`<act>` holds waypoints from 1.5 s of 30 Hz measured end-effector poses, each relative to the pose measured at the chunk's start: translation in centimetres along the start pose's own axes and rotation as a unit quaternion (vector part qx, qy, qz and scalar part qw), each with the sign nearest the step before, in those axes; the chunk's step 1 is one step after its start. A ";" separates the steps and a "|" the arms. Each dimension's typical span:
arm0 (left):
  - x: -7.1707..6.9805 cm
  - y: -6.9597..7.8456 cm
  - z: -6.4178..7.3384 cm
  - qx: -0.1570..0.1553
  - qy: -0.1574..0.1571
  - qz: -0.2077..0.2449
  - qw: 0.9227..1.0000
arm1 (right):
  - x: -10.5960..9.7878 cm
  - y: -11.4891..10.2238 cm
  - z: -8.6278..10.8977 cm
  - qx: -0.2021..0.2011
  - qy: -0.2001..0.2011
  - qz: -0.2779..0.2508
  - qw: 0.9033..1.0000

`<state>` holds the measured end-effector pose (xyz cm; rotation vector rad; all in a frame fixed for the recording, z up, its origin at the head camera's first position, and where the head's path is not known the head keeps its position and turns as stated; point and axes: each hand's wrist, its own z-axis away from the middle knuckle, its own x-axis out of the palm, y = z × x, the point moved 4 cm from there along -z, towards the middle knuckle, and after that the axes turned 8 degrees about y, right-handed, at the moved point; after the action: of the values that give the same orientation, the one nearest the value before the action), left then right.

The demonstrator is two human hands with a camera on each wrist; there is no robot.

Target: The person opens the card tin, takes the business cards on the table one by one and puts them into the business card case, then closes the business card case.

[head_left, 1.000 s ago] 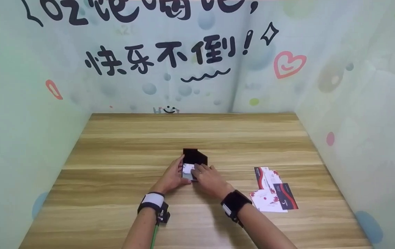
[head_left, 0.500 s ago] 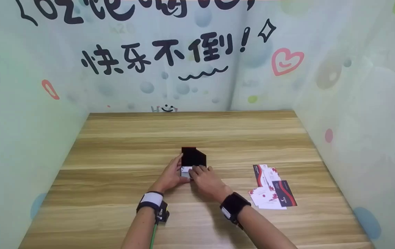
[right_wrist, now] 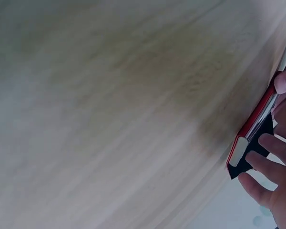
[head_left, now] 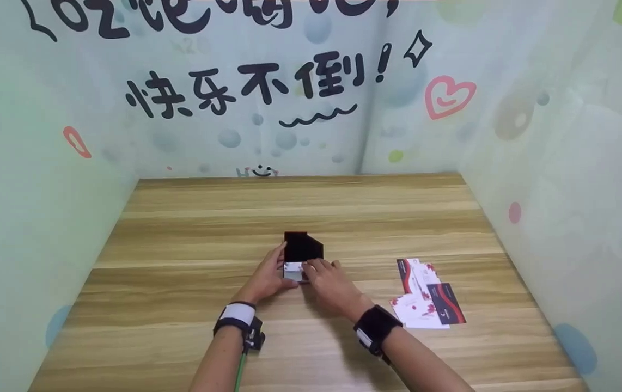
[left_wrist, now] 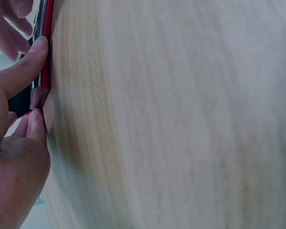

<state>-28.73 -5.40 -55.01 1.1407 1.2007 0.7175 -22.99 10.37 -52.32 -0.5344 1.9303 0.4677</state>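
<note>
A card case lies with its lid raised at the middle of the table; the lid's inside is black. Red edging shows along the case in the right wrist view. My left hand grips its left side, thumb on the near edge and fingers at the corner. In the tray, below the lid, a white card shows. The right hand reaches over from the right, its fingers extended and loosely bent, fingertips at the card and partly covering it.
Several business cards, white and dark with red patterns, overlap in a loose pile to the right on the wood-grain table. Printed fabric walls enclose the table at the back and both sides.
Less of the white card shows, and it sits lower against the tray than a second ago. My right wrist has shifted slightly right. The left hand keeps its grip; the pile stays put.
</note>
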 end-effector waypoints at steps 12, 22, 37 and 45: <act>0.0 -0.2 -0.1 -0.013 0.005 -0.017 1.000 | -1.5 2.7 2.2 0.087 0.074 0.026 0.993; 0.1 -0.3 0.0 -0.014 0.001 -0.026 1.000 | -2.5 4.2 5.3 0.176 0.120 -0.036 0.976; 0.2 0.0 0.0 -0.007 -0.003 -0.017 1.000 | -4.7 5.7 8.5 0.179 0.172 -0.022 0.968; 0.0 0.1 0.1 -0.003 0.001 -0.021 1.000 | -4.8 7.3 12.0 0.189 0.160 -0.013 0.969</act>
<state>-28.65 -5.36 -54.98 1.1072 1.2206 0.6902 -16.41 23.65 -52.03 -0.4008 2.2484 -0.0130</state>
